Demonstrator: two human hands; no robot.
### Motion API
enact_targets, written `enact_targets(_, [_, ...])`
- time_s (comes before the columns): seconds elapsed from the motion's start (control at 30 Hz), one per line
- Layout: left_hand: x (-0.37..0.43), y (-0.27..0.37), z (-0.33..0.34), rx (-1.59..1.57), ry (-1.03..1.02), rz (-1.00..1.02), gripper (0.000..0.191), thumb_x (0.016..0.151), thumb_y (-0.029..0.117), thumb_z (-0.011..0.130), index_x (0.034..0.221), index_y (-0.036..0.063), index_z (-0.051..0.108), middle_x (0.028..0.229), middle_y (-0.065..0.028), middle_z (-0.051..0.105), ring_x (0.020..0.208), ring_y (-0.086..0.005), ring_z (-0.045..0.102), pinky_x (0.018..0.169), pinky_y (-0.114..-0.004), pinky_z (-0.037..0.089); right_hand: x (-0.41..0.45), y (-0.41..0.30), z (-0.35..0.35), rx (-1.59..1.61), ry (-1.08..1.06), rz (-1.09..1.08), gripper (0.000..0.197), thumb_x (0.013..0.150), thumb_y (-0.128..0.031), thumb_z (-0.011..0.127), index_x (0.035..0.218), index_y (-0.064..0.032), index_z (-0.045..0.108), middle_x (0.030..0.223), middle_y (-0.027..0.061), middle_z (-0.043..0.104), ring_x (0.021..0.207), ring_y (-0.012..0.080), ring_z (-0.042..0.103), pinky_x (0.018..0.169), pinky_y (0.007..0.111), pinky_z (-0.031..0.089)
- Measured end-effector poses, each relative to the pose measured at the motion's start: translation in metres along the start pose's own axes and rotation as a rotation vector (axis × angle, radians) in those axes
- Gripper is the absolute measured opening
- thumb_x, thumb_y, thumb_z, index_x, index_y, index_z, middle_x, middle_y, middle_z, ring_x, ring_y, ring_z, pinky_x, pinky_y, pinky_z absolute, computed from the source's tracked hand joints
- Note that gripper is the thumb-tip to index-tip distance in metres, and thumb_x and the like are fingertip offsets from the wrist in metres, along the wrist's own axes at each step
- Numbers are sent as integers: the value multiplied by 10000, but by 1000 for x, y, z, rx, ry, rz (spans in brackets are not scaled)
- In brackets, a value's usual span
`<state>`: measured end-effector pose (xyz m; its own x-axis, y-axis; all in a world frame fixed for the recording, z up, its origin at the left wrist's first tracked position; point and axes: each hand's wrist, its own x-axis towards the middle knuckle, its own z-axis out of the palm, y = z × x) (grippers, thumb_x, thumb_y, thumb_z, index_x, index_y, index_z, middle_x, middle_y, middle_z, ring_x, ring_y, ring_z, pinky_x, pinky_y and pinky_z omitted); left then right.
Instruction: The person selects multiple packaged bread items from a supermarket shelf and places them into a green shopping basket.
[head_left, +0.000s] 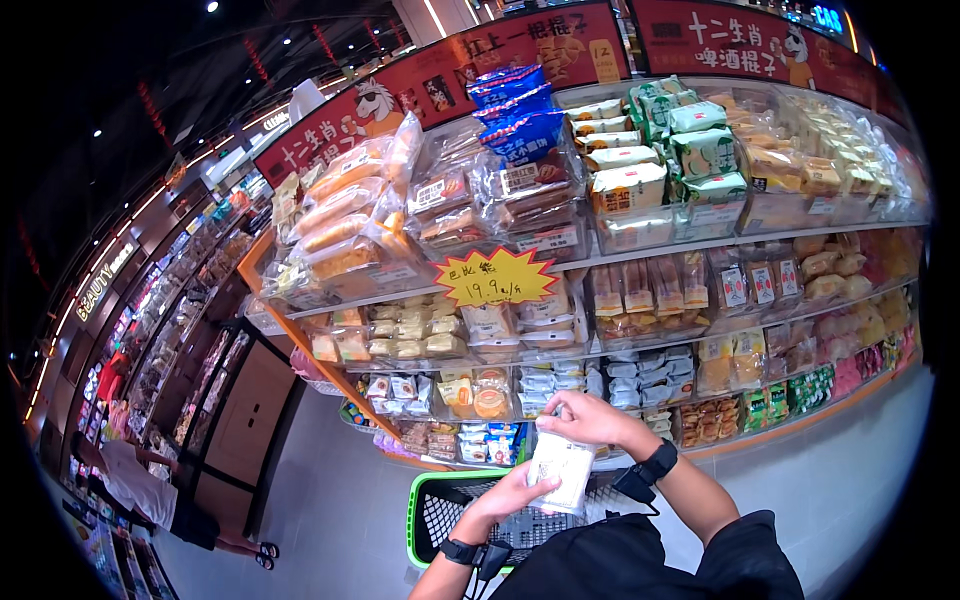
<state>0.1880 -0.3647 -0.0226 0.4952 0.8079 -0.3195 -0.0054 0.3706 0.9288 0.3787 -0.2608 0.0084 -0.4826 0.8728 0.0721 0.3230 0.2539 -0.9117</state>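
A white packet with printed writing (564, 466) is between my two hands, above a black shopping basket with a green rim (411, 510). My left hand (517, 491) grips the packet's lower left side, its thumb lying on the printed face. At the top edge of the packet my right hand (574, 418) pinches with bent fingers. Each wrist wears a black strap with a small device. Just beyond my hands are the lower shelves with small wrapped snacks (555, 382).
Tiered shelves of packaged breads (352, 195) and cakes stand ahead, with a yellow starburst price sign (495, 277) on the top shelf edge. A person in a white top (139, 480) stands at the left, near dark cabinets (240, 412). Grey floor (322, 480) shows between.
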Motion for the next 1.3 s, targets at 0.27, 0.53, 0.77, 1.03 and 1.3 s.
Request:
enact_targets(0.27, [18, -5, -10, -220, 46, -9, 406, 943, 257, 566, 1194, -57, 509, 1042, -121, 641, 885, -179, 660, 766, -294, 571, 2, 29, -15, 184, 226, -82, 287, 848, -282, 669, 758, -19, 599, 611, 29, 572, 548, 98, 517, 490, 282, 410])
enact_targets(0.53, [34, -35, 10, -137, 165, -23, 347, 963, 248, 530, 1044, -83, 598, 926, -145, 679, 785, -183, 687, 725, -267, 562, -36, 55, -26, 82, 470, 13, 236, 885, -206, 594, 789, 5, 546, 607, 70, 520, 583, 118, 476, 539, 298, 402])
enact_targets(0.77, [37, -43, 21, 24, 131, -146, 372, 980, 246, 493, 1109, -96, 568, 958, -140, 667, 805, -191, 692, 669, -232, 542, -70, 59, -20, 12, 489, 106, 226, 897, -196, 590, 799, 4, 552, 647, 47, 535, 618, 91, 482, 573, 270, 415])
enact_targets(1.03, [36, -26, 24, -82, -206, -44, 381, 982, 251, 481, 1062, -101, 604, 1000, -192, 676, 847, -254, 689, 762, -334, 565, -23, 38, -60, 19, 50, 10, 287, 883, -286, 624, 855, -2, 602, 642, 64, 568, 588, 120, 515, 544, 296, 423])
enact_targets(1.3, [38, -49, 39, -59, 94, -4, 281, 937, 141, 560, 1042, -117, 604, 905, -196, 684, 801, -249, 691, 743, -346, 578, -9, 30, -54, -65, -43, -179, 288, 923, -282, 538, 857, -5, 585, 723, 193, 578, 652, 346, 571, 588, 384, 440])
